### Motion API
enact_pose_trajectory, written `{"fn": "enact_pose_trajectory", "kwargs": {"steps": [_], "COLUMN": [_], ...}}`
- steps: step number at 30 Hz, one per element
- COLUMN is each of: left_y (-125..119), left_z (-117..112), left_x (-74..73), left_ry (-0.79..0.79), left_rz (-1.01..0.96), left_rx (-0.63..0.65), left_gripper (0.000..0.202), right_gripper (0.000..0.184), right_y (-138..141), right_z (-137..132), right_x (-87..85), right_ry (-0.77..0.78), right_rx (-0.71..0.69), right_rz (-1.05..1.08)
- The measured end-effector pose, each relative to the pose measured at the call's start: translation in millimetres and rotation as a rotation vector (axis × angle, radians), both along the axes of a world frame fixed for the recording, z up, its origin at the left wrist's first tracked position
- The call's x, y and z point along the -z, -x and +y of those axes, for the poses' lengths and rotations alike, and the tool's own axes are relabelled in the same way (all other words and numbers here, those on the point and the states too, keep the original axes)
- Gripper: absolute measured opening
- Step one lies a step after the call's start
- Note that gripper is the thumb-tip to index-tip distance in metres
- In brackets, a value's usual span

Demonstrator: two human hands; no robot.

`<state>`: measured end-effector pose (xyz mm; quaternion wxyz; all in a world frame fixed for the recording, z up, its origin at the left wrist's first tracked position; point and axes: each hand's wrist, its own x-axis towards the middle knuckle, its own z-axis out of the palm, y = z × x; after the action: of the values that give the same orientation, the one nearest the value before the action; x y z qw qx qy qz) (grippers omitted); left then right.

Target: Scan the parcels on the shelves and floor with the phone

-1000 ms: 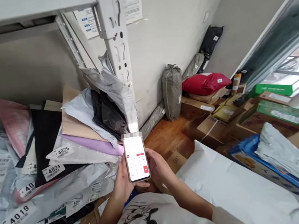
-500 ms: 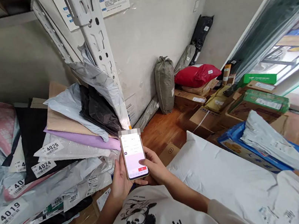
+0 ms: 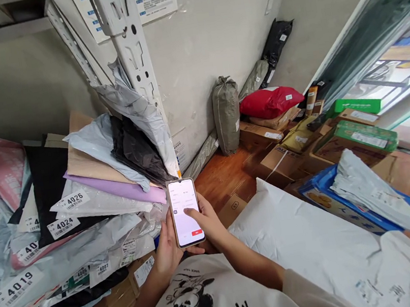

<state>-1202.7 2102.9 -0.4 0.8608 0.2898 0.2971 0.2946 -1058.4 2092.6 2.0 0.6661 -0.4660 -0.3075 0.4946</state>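
I hold a smartphone (image 3: 185, 212) upright in front of my chest, its lit screen facing me. My left hand (image 3: 167, 246) wraps round the phone's left edge and back. My right hand (image 3: 207, 222) cups the phone's right side, and its thumb rests on the middle of the screen. A big white mailer bag (image 3: 310, 240) lies across my lap to the right of my hands. To the left, a pile of parcels in plastic bags (image 3: 64, 220) carries number labels such as 4026, 4024 and 4019.
A white metal shelf post (image 3: 129, 57) rises behind the pile. Cardboard boxes (image 3: 279, 163), a red bag (image 3: 269, 103) and a grey sack (image 3: 226, 114) stand along the wall on the wooden floor. A blue box (image 3: 323, 197) with a grey mailer lies at right.
My right thumb has slid from the screen's lower right corner up to its middle. The keypad seen a second ago has gone from the screen. The view tilted down, then steadied.
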Motion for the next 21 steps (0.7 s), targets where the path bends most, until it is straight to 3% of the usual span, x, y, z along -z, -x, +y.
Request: {"fn": "enact_pose_trajectory", "kwargs": {"steps": [5, 11, 15, 21], "left_y": [2.9, 5.1, 6.8, 6.4], "left_z": [1.6, 5.8, 9.7, 13.0], "left_x": [-0.9, -1.9, -1.9, 0.4], "left_ry": [-0.009, 0.017, 0.000, 0.002], "left_rz": [-0.011, -0.073, -0.094, -0.087], "left_rx": [-0.001, -0.053, -0.069, -0.078], "left_gripper": [0.083, 0.074, 0.069, 0.066], "right_gripper": [0.040, 0.046, 0.045, 0.034], "right_y": [2.8, -2.5, -5.7, -4.5], "right_z": [2.6, -2.7, -3.4, -1.5], "right_x": [0.8, 9.0, 15.7, 15.5], "right_ry": [-0.016, -0.026, -0.046, -0.040], "right_rx": [-0.011, -0.135, -0.226, -0.221], "right_rz": [-0.016, 0.030, 0.032, 0.010]}}
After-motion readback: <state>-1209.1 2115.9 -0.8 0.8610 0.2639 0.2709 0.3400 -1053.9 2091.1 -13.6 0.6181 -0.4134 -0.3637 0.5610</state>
